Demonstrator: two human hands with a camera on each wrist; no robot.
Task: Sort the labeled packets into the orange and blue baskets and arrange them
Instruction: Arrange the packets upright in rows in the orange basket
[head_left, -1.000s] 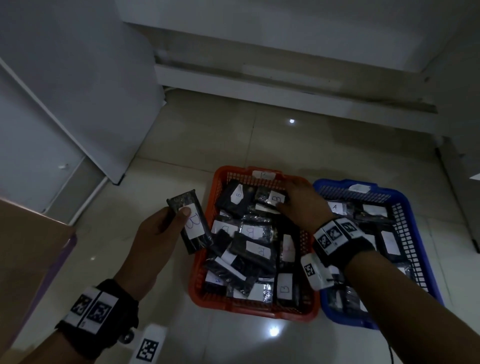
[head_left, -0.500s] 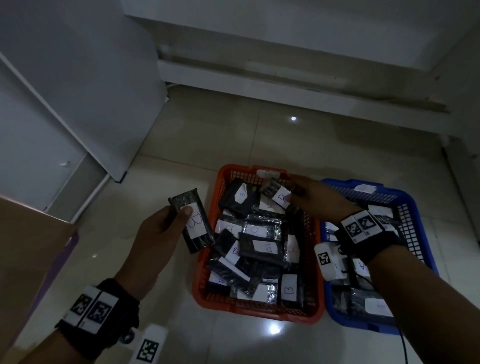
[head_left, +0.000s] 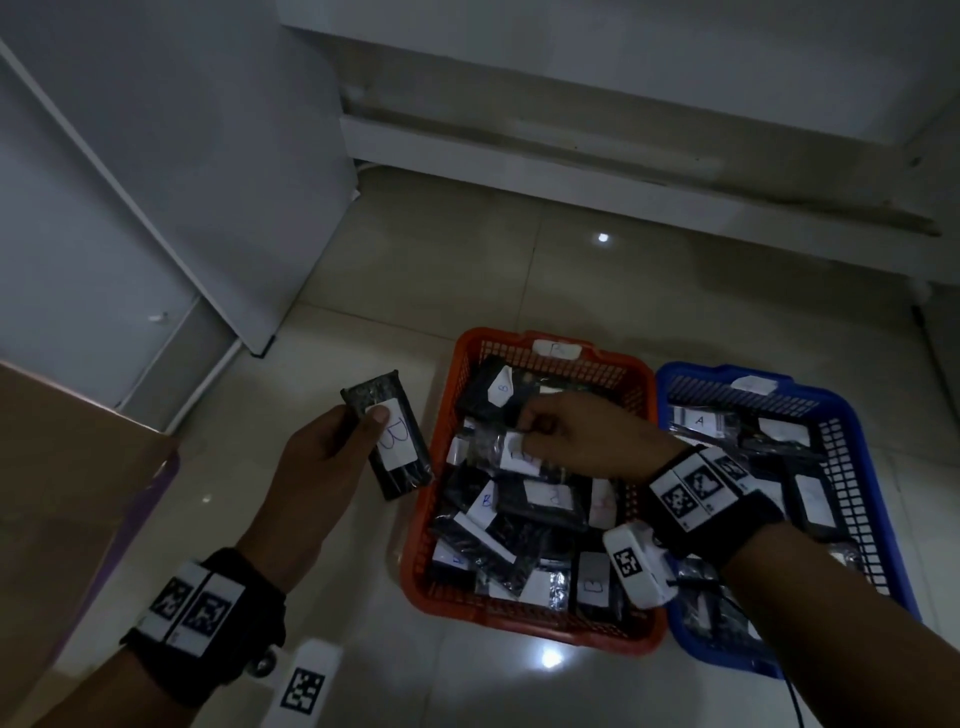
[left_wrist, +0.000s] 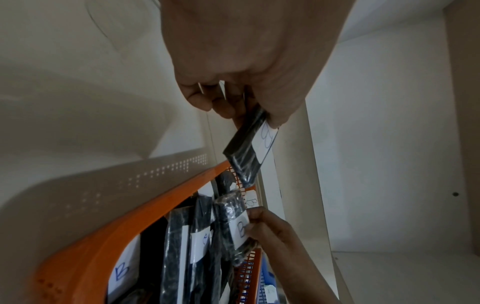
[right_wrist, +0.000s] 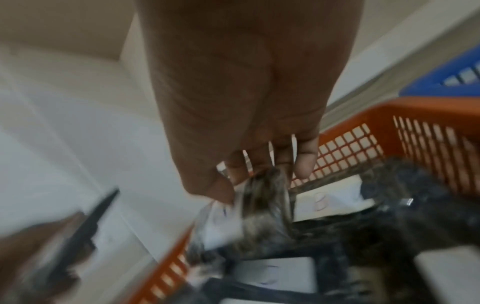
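My left hand (head_left: 332, 457) holds a black packet (head_left: 388, 447) with a white "B" label, thumb on the label, above the floor just left of the orange basket (head_left: 436, 415). The left wrist view shows the same packet (left_wrist: 246, 150) hanging from my fingers. My right hand (head_left: 566, 436) reaches over the orange basket and pinches another clear-wrapped black "B" packet (head_left: 506, 447), lifted above the pile; the packet (right_wrist: 259, 209) is blurred in the right wrist view. The orange basket is full of several "B" packets. The blue basket (head_left: 852, 415) to its right holds "A" packets.
Both baskets sit on a glossy tiled floor (head_left: 571, 270). A brown cardboard box (head_left: 67, 493) stands at the left edge. A white cabinet door (head_left: 197, 171) and a white wall ledge (head_left: 571, 150) close off the left and far sides.
My right hand lifted a "B" packet from the far end of the orange basket and carried it left toward the basket's middle. The left hand and its packet stayed put.
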